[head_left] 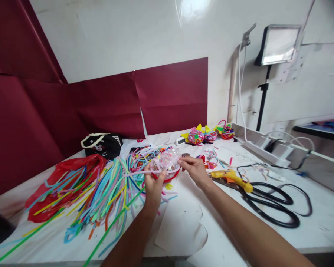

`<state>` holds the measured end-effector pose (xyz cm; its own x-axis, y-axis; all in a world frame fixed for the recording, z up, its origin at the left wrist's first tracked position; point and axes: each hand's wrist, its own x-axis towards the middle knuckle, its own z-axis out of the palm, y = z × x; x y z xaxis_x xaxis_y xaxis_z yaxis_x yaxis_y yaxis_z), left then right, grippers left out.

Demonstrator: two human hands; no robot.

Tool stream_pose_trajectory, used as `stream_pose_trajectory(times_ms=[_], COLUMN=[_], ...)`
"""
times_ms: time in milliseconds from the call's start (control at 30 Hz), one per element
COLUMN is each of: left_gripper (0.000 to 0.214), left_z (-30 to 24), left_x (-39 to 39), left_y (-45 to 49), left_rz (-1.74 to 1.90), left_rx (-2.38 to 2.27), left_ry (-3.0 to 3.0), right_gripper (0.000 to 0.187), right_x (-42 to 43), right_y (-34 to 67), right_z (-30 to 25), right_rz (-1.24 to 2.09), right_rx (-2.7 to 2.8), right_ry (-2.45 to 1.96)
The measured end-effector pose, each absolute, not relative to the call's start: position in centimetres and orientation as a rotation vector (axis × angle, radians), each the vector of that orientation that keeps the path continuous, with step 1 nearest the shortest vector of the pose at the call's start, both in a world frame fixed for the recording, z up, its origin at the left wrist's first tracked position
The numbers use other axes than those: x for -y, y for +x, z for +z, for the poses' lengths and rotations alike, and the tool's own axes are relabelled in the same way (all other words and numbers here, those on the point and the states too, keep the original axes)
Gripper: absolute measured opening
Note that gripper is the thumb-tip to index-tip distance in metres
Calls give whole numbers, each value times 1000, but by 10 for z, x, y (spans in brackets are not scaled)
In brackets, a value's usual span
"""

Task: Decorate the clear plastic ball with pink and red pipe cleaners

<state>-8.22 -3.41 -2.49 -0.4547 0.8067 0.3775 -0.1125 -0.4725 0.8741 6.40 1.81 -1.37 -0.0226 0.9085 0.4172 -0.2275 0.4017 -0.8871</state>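
My left hand (153,184) is closed around a clear round ball ornament (166,164) with a red lower rim, holding it above the white table (267,226). A pale pink pipe cleaner (136,172) runs across the ball and out to the left. My right hand (193,168) pinches the end of that pipe cleaner at the ball's right side, fingers pressed together. Both forearms reach in from the bottom edge.
A heap of coloured pipe cleaners (105,193) lies left, partly on a red plastic bag (61,174). A yellow glue gun (233,178) and black cable (275,207) lie right. Finished ornaments (208,135), a black bag (102,145) and a lamp (278,44) stand behind.
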Motion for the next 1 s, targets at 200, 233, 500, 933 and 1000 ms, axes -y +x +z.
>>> stream_pose_trajectory(times_ms=[200,233,500,933,1000], left_gripper=[62,62,56,54,53], left_z=[-24,-23,-20,-23,-23], left_x=[37,38,43,40,40], left_y=[-81,-80,-77,-78,-78], left_rz=[1897,1885,1826,1829,1831], left_rx=[-1070,-1067,-1053,-1047,-1055], left_ry=[1030,1028,1072,1047,1022], right_gripper=[19,19,20,21,21], right_x=[-21,-21,-23,-25,-24], right_y=[62,62,63,64,64], right_z=[-16,-16,-18,-22,-22], right_rz=[1000,992,922,746,719], right_rx=[1273,1277,1338,1424,1437], right_ry=[-724,-726,-734,-731,-736])
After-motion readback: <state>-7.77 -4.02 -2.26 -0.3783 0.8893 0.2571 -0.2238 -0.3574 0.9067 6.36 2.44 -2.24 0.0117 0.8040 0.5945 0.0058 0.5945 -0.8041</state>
